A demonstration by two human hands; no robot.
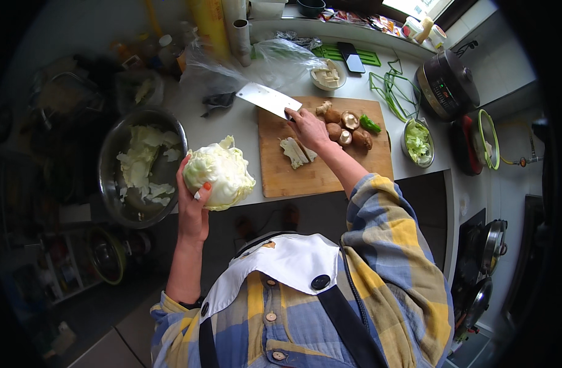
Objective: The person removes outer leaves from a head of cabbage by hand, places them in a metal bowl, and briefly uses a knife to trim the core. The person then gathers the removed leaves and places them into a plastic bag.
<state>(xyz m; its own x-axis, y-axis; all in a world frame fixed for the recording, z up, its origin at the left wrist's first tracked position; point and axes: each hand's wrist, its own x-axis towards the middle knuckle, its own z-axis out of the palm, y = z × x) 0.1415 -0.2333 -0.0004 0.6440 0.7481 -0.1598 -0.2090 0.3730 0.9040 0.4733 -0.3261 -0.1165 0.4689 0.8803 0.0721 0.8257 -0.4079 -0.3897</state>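
My left hand point(192, 202) holds a head of pale green cabbage point(221, 177) up beside the counter's front edge. Fingers of my right hand point(308, 129) are around the dark handle of a cleaver point(268, 99), above a wooden cutting board point(281, 177). The broad blade points to the far left, beyond the board's corner; most of the handle is hidden. Under my right wrist lie cut pale vegetable pieces point(293, 153). Several brown mushrooms point(350, 120), a ginger root point(323, 107) and a green pepper point(369, 123) rest on the board's right side.
A steel basin point(107, 184) with torn cabbage leaves point(140, 154) stands left. Behind the board are a bowl of pale slices point(327, 76), a phone point(351, 57) and a plastic bag point(281, 60). Scallions point(396, 92), a bowl of leaves point(418, 141) and an electric cooker point(448, 87) stand right.
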